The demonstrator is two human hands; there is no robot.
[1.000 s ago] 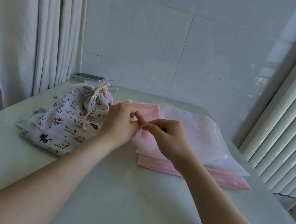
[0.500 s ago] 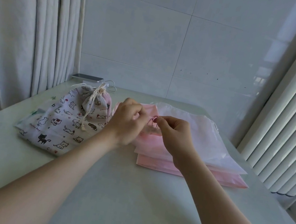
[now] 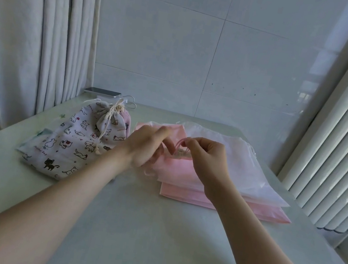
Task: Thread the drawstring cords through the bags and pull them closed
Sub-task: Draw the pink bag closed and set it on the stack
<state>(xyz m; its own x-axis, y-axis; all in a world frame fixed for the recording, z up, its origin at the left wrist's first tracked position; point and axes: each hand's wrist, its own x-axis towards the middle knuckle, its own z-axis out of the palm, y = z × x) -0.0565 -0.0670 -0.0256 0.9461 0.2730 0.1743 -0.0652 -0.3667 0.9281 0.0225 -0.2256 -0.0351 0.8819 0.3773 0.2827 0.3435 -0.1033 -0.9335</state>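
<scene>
Cat-print fabric bag (image 3: 71, 138), left of centre in the frame: one short line of small dark lettering near its lower left corner, beside a printed cat, too small and blurred to read. No other text, label, brand or number is legible.

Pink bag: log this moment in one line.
right hand pinches cord | left hand blurred, at pink bag | cat pouch cinched

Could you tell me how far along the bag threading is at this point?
Done: the small cat-print pouch is cinched shut. In hand: the right hand pinches a pink cord loop at the mouth of the top pink bag; the blurred left hand is beside it. Left: the white bag and lower pink bag lie flat, uncinched.
</scene>
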